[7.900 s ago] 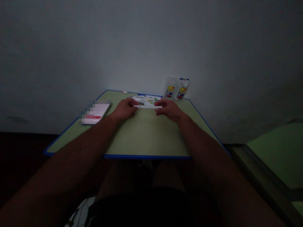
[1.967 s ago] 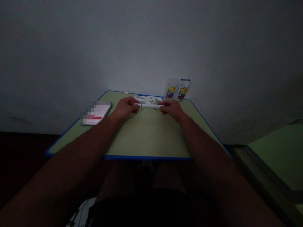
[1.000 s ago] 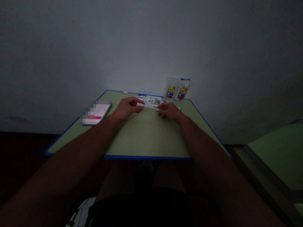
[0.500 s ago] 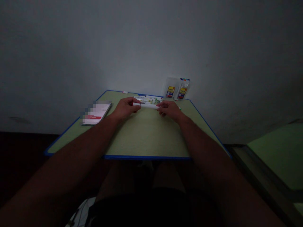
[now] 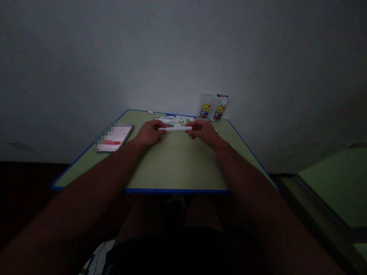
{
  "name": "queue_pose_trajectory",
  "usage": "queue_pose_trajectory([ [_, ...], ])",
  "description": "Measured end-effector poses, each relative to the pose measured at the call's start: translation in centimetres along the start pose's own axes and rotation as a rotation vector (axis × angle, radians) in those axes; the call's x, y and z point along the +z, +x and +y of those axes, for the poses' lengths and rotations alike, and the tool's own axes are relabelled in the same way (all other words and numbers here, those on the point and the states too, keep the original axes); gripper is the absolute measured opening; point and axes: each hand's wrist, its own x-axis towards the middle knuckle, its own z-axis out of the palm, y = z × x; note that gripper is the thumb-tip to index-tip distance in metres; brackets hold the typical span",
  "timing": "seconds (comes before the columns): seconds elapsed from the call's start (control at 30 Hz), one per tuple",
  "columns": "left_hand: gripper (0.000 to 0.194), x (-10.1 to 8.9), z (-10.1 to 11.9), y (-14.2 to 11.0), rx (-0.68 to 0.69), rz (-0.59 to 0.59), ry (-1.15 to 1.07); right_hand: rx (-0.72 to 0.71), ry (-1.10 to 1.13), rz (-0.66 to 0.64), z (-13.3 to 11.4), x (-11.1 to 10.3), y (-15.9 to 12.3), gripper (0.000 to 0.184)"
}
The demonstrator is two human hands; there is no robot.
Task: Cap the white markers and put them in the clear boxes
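Observation:
A white marker pen (image 5: 178, 128) lies level between my hands, just above the near edge of a group of markers. My left hand (image 5: 150, 132) is closed on its left end with thumb and fingers. At the other end my right hand (image 5: 203, 132) pinches the pen, and a bit of red shows by those fingertips. Whether that red is a cap or the pen's end piece, I cannot tell. Behind the hands, several white markers (image 5: 172, 121) with coloured parts lie on the table, partly hidden by the fingers.
The pale green table (image 5: 177, 164) has a blue rim and stands against a grey wall. A phone or tablet (image 5: 114, 138) with a lit screen lies at the left. Two clear marker cases (image 5: 205, 107) stand at the back right. A small red-and-white piece (image 5: 150, 112) lies at the back left.
The red part of the pen showed at my left fingers before; now red shows at my right fingers. Both hands have stayed at nearly the same spot, and the view has shifted slightly.

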Motion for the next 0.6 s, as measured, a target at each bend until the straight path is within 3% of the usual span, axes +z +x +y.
queue_pose_trajectory([
  [0.6, 0.015, -0.04, -0.19, 0.08, 0.042, 0.001, 0.004, -0.023, -0.077, 0.02, -0.41, -0.09, -0.1, 0.039],
])
